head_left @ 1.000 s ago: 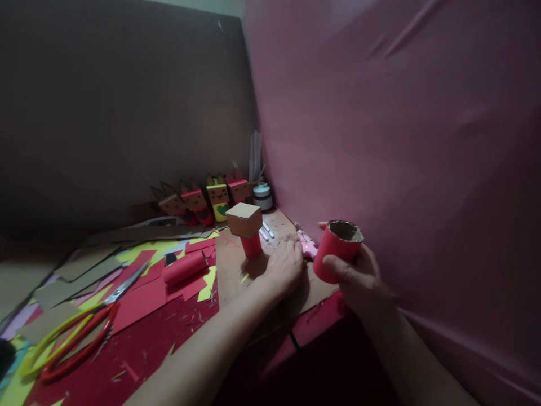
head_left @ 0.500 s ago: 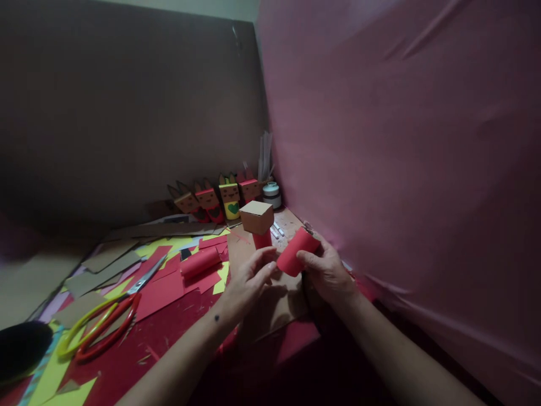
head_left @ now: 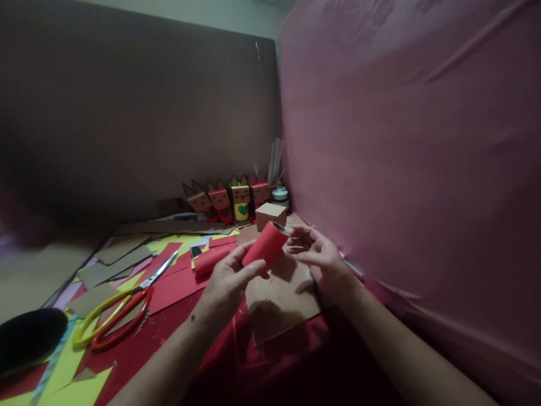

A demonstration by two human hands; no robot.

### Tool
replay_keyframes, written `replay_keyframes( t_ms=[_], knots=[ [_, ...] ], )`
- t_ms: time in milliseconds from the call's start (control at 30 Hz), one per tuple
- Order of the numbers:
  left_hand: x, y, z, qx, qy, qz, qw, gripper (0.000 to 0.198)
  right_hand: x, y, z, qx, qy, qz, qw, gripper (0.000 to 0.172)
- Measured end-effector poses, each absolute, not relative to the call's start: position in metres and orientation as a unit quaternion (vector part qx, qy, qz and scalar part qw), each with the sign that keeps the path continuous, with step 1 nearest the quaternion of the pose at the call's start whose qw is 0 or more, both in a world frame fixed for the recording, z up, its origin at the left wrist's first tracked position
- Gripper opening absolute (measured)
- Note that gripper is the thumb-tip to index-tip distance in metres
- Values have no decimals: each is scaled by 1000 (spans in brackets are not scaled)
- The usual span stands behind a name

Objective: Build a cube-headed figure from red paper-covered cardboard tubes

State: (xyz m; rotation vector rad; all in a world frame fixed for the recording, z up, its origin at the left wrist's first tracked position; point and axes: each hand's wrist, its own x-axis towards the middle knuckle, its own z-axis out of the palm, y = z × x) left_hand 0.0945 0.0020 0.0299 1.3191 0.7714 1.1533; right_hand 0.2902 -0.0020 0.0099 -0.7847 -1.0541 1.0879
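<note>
My left hand (head_left: 230, 276) is closed around the lower part of a red paper-covered tube (head_left: 266, 246), which tilts up to the right. At the tube's raised open end is my right hand (head_left: 316, 256), its fingers apart and partly curled. Whether those fingertips touch the rim I cannot tell. Just behind the tube stands a small cardboard box (head_left: 270, 216), its lower part hidden. Beneath both hands lies a cardboard sheet (head_left: 283, 301) on the red table cover. Another red tube (head_left: 210, 260) lies to the left of my left hand.
Scissors (head_left: 127, 304) with yellow and red handles lie at left on scattered coloured paper (head_left: 173, 290). Several box-headed paper figures (head_left: 240, 203) and a lidded jar (head_left: 279, 195) line the back. A dark round object (head_left: 31, 338) sits far left; a pink sheet (head_left: 401, 158) rises at right.
The red tube has passed from my right hand into my left and tilts more upright. My right hand has let go and is at its top end. The view has shifted slightly.
</note>
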Motion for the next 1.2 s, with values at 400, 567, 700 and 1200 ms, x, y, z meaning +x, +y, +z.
replay_keyframes(
  t_ms=[400,567,700,1200],
  knots=[
    [95,57,29,329,312,659,600,26,283,81,7,-444,-565,453,527,48],
    [89,72,20,294,320,682,588,13,271,84,-6,-462,-601,405,511,41],
    [71,72,30,283,330,703,563,2,261,81,-7,-485,-628,330,511,43],
    [13,56,49,412,344,643,546,38,249,60,16,-471,-640,326,513,44]
  ],
)
